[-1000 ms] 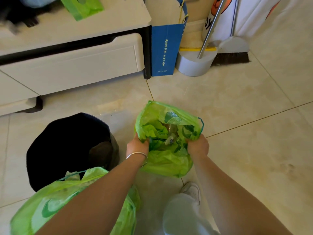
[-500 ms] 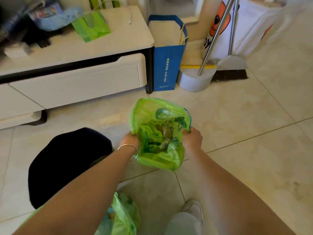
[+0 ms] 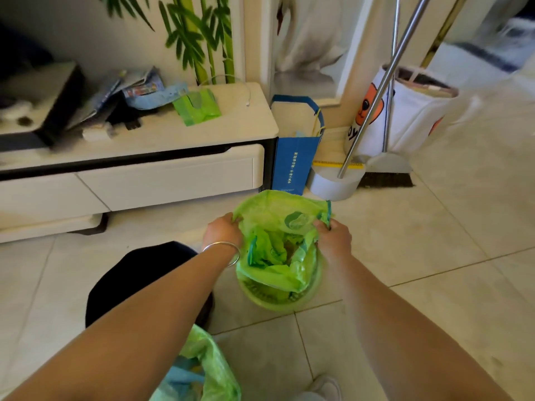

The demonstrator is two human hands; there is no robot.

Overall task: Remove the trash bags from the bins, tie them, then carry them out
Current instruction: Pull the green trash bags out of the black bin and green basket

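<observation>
While you hold the green trash bag (image 3: 279, 227) up by its rim, your left hand (image 3: 222, 231) pinches the left edge of the film and your right hand (image 3: 334, 238) pinches the right edge, fingers curled round bunched plastic on both sides (fingertips mostly hidden behind the film, so exact finger lie can't be told). The bag hangs between your hands over the tile floor (image 3: 434, 256), its mouth open twd you, w/ crumpled green liner and scraps inside. Its lower part sits in or just above a small green bin (image 3: 278, 302); can't tell if it is fully clear.

Handling, as a judgement: thin film, soft, limp, slippery when bunched, prob light given the small load. It will sag and twist, and will tear if yanked on one side. Best hold is the rim, both sides at once, near the blue drawstring (image 3: 328, 209) showing at the far right edge. Gather the mouth before tying so nothing spills.

A black bin (image 3: 130, 273) stands at near left, and a second green bag (image 3: 208, 369) lies at the near edge under your left forearm, not yet tied as far as I can see. Far off: a white cabinet (image 3: 162, 175), a blue paper bag (image 3: 295, 163), a broom and dustpan (image 3: 385, 166).
</observation>
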